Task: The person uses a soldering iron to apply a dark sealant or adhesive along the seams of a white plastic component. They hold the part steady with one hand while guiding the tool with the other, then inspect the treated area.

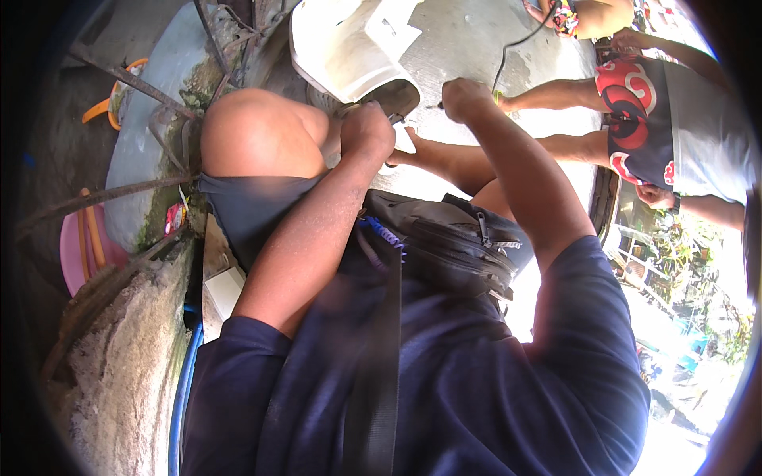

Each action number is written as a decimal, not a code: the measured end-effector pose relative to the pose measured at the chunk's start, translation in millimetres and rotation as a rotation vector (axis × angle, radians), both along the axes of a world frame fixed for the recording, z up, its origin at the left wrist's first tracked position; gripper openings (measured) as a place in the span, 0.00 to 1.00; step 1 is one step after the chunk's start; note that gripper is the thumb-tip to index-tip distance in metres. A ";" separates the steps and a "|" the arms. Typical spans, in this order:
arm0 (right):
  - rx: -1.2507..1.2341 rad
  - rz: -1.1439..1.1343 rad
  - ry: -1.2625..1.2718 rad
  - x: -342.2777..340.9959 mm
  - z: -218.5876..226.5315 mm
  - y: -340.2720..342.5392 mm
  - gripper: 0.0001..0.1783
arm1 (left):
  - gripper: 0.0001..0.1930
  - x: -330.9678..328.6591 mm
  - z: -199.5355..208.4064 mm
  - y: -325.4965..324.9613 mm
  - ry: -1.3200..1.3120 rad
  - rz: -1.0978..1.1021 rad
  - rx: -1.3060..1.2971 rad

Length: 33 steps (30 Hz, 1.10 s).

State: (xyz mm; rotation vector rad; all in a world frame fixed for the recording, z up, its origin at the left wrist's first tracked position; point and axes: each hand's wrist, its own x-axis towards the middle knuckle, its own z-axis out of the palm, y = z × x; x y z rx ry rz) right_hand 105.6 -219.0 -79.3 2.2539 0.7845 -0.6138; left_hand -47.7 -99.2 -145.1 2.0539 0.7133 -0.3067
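Observation:
A white, curved plastic casing (pixel 329 51) lies on the concrete floor in front of me, its rounded open end facing me. My left hand (pixel 369 131) is closed just below that end. A small dark piece shows beside its fingers; what it grips is hidden. Off to the right of the casing, my right hand (pixel 467 100) is closed in a fist above the floor. A thin dark tip sticks out from its left side, too small to name. Behind this hand a black cable (pixel 505 55) runs up and away to the right.
A person in patterned shorts (pixel 635 111) stands close on the right; another person (pixel 599 17) is farther back. Rusty metal bars (pixel 151 91) cross the left side by a pale blue rounded basin (pixel 131 174). A pink basin (pixel 75 254) lies beyond. A black bag (pixel 452 238) rests on my lap.

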 end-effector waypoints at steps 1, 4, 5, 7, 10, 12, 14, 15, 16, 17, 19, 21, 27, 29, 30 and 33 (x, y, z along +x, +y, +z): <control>0.044 -0.021 -0.021 2.8 9.4 0.0 0.17 | 0.12 0.4 -0.5 -0.5 -0.012 -0.010 0.008; 0.095 -0.090 -0.056 10.0 42.0 -0.1 0.15 | 0.12 -0.3 -4.7 0.1 -0.061 -0.011 0.018; 0.109 -0.110 -0.069 12.1 54.2 0.2 0.15 | 0.12 -2.2 -7.2 0.4 -0.083 -0.003 0.011; 0.124 -0.138 -0.088 11.2 82.4 -5.7 0.15 | 0.11 -5.4 -13.2 1.7 -0.125 0.040 0.003; 0.243 0.009 -0.055 -2.5 128.0 -24.1 0.16 | 0.10 -10.4 -23.1 1.9 -0.186 0.130 -0.004; 0.376 0.097 -0.013 -19.9 152.3 -36.6 0.15 | 0.09 -11.9 -28.2 1.8 -0.225 0.147 0.007; 0.385 0.038 0.059 -32.0 168.1 -38.9 0.15 | 0.08 -10.6 -31.1 0.5 -0.231 0.157 -0.034; 0.392 -0.001 0.110 -38.6 170.7 -37.5 0.15 | 0.08 -10.5 -32.1 -0.7 -0.222 0.158 -0.062; 0.408 -0.030 0.155 -44.1 170.3 -33.5 0.15 | 0.07 -10.3 -32.6 -2.0 -0.241 0.172 -0.049; 0.431 0.065 0.148 -52.0 163.0 -28.1 0.15 | 0.07 -9.5 -33.0 -2.4 -0.243 0.168 -0.041; 0.446 0.199 0.086 -65.2 150.9 -19.1 0.15 | 0.06 -10.1 -33.8 -3.7 -0.230 0.152 -0.047; 0.477 0.272 0.030 -76.4 137.0 -11.6 0.11 | 0.06 -11.3 -34.8 -4.5 -0.269 0.133 -0.004; 0.405 0.366 0.032 -91.6 115.3 4.0 0.08 | 0.07 -12.6 -35.5 -5.0 -0.286 0.122 0.035; 0.450 0.423 0.047 -93.7 112.7 9.2 0.07 | 0.08 -12.6 -34.7 -5.9 -0.290 0.102 0.063; 0.429 0.423 0.044 -95.7 110.9 12.0 0.07 | 0.08 -12.7 -34.3 -6.1 -0.290 0.106 0.069; 0.374 0.437 0.046 -98.6 110.0 18.1 0.07 | 0.08 -12.8 -33.5 -4.8 -0.270 0.100 0.060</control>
